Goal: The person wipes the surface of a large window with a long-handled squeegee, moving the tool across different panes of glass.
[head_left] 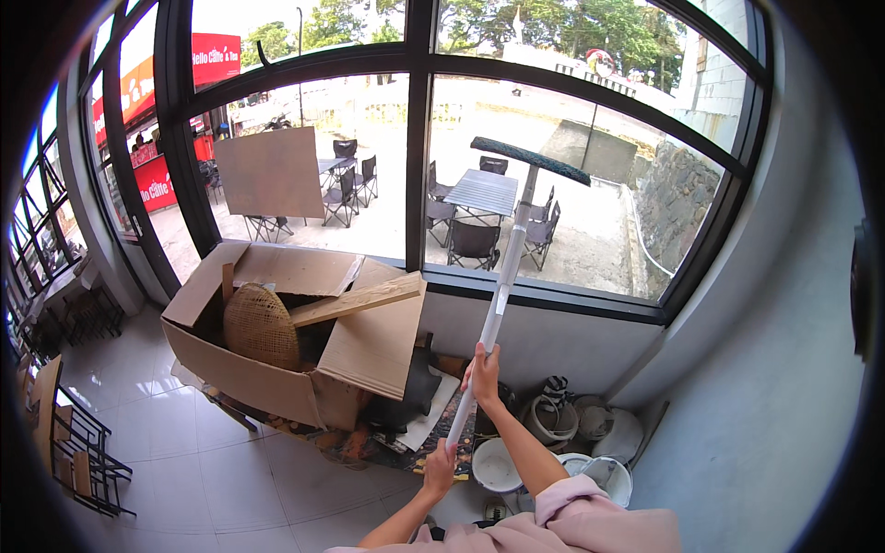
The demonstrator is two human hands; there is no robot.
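Head view, as seen from where I stand near the window. Long-handled wiper [499, 304] held up at a slant, its dark green pad [560, 169] before the right window pane [599, 249], toward the upper edge; contact with glass unconfirmed. Left hand [440, 470] wrapped around the near end; right hand [483, 376] wrapped around it farther up. Progress: appears under way; no streaks distinguishable, so share done or left undetermined. Writing: red signs [217, 58] outside, far left, bear white lettering, not transcribed; none readable on the wiper.
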